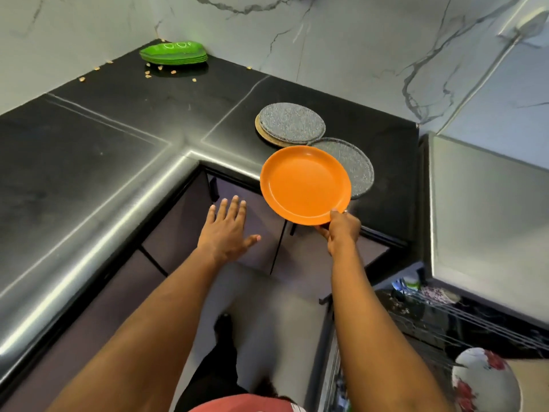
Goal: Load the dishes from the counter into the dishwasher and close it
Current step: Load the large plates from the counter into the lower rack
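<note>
Grip is a rim pinch: right hand [343, 230] holds the orange plate [303, 182] by its near edge, thumb on top, fingers curled beneath. Plate juts up and away from that hand, over the bench [118, 123] edge. Left hand [228, 230] spread, holding nothing, just left of the plate. Best to keep it level, then swing down-right of the hand to the rack [445, 325] and slot it upright.

White marble-patterned wall [356, 55] with grey veins fills the top. Small yellowish crumbs [148, 73] lie scattered near its far left corner. Dark matte cabinet doors [184, 215] stand lower down, above a grey floor [267, 307]. A blurred white wall fitting [531, 23] sits upper right.
</note>
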{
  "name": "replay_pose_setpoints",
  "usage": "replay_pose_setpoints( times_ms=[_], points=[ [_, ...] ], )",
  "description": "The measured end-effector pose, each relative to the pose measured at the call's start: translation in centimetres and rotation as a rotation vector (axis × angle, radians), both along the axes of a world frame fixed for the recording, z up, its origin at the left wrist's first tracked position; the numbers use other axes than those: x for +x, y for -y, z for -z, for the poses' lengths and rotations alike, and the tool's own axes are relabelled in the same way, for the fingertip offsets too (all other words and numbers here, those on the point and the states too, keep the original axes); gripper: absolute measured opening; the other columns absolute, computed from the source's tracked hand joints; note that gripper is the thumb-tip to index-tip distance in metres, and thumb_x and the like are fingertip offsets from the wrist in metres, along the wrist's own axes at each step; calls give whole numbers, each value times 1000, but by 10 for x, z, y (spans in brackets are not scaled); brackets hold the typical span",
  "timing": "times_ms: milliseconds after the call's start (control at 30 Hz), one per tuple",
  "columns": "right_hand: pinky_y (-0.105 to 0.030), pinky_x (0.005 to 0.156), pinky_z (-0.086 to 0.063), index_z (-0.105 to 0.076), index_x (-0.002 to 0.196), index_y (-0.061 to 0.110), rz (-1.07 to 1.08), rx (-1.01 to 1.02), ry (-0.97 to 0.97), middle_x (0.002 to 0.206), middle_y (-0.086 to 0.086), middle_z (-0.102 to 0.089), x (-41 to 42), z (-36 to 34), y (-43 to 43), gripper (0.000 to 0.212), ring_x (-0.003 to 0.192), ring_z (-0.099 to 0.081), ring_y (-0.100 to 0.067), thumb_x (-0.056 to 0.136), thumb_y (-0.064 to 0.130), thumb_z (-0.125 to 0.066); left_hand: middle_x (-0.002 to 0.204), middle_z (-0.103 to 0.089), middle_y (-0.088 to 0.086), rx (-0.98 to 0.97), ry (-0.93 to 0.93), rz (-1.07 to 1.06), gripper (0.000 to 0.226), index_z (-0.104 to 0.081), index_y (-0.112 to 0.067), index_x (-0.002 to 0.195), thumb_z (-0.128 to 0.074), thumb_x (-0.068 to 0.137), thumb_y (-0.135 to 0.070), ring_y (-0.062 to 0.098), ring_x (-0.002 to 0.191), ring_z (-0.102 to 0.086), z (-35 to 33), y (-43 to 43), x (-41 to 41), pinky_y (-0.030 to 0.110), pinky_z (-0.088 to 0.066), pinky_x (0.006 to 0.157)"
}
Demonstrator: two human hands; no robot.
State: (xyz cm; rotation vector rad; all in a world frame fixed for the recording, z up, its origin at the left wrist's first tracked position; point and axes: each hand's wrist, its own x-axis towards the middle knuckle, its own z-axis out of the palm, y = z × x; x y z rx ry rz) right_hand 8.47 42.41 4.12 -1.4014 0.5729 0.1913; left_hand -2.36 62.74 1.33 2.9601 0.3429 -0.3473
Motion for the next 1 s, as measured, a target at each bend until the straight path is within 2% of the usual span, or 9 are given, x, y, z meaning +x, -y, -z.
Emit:
replay_pose_setpoints(
  times_ms=[133, 267, 333, 467, 567, 667, 733, 833, 1000],
  points=[
    [-48, 74, -56, -61, 100, 0, -3, -45, -44, 97, -15, -61, -53, 11, 32, 11, 87, -59, -28, 96, 3, -51, 164, 17, 7, 26, -30, 4, 92, 11, -13, 157, -31, 96, -68, 27, 150, 15, 3, 25, -58, 47, 7, 122],
    [-46, 70, -55, -55, 78, 8, -25, -61, -58, 84, -10, -59, -104, 19, 56, 20, 79, -58, -25, 98, 6, -51, 164, 17, 7, 44, -32, 5, 91, 12, -14, 156, -30, 96, -68, 28, 150, 15, 3, 41, -105, 46, 7, 122],
    [-46, 70, -56, -54, 76, 10, -25, -82, -67, 82, -8, -58, -131, 22, 69, 23, 79, -58, -25, 98, 8, -51, 164, 17, 7, 42, -25, 11, 91, 12, -14, 156, -29, 96, -67, 28, 150, 15, 3, 52, -127, 46, 8, 122],
    [-48, 74, -57, -54, 76, 11, -28, -122, -85, 86, -10, -61, -188, 35, 99, 22, 90, -60, -31, 98, 9, -51, 163, 18, 6, 19, -33, 52, 89, 13, -14, 156, -28, 97, -67, 27, 150, 17, 12, 80, -177, 45, 9, 121],
    [-47, 73, -56, -55, 77, 11, -22, -175, -97, 98, -19, -64, -235, 45, 123, 22, 92, -62, -35, 98, 9, -51, 163, 18, 6, 2, -67, 69, 89, 14, -14, 156, -27, 97, -67, 27, 150, 17, 29, 100, -220, 46, 9, 122],
    [-42, 66, -53, -58, 90, 2, -48, -200, -133, 97, -18, -62, -280, 54, 151, 13, 87, -60, -32, 99, 9, -50, 164, 16, 8, -22, -143, 80, 89, 12, -12, 156, -27, 97, -66, 29, 150, 15, 40, 127, -261, 48, 7, 122],
    [-38, 58, -52, -58, 100, -5, -68, -207, -184, 98, -21, -63, -304, 61, 175, 16, 86, -60, -32, 98, 9, -50, 164, 15, 8, -22, -176, 89, 89, 11, -12, 156, -28, 98, -66, 29, 151, 14, 48, 149, -287, 49, 6, 122],
    [-37, 55, -53, -58, 94, -5, -65, -240, -230, 107, -27, -65, -331, 70, 212, 15, 82, -61, -32, 97, 8, -52, 164, 13, 7, -36, -216, 112, 87, 9, -12, 157, -30, 98, -64, 28, 151, 13, 52, 183, -308, 49, 7, 121],
    [-38, 54, -53, -55, 104, -15, -93, -272, -301, 102, -32, -63, -359, 81, 285, 23, 72, -58, -31, 97, 5, -50, 165, 10, 7, -22, -291, 141, 85, 7, -12, 157, -31, 100, -61, 28, 152, 10, 62, 253, -319, 48, 7, 120]
  ],
)
